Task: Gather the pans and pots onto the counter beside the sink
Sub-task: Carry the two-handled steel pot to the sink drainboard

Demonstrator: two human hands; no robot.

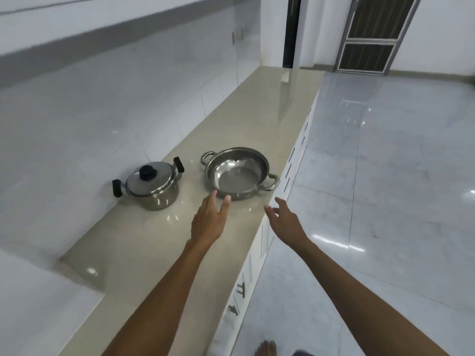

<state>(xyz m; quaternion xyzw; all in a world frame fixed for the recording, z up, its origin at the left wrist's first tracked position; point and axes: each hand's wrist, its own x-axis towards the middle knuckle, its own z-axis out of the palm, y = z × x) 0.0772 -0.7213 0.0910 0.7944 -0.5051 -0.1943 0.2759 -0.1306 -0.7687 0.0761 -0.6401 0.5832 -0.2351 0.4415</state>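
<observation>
**Pan and pot on the beige counter, both hands spread near the pan**

Pan [237,173], a shallow steel one with two loop handles and nothing in it, sits on the beige counter [144,242] just right of the frame's centre, close to the counter's front edge. Left of it, near the white wall tiles [77,119], stands a small steel pot [151,186] with its lid on, a black knob on top and two black side handles. The two vessels are apart, not touching.

Left hand [209,222] reaches in from below centre, fingers spread, its fingertips at or just short of the pan's near rim; contact cannot be made out. Right hand [285,222] hovers past the counter's front edge, fingers loosely spread, holding nothing, near the pan's right handle. White cabinet fronts [257,253] run below the counter, and a glossy tiled floor [385,176] fills the right side.
</observation>
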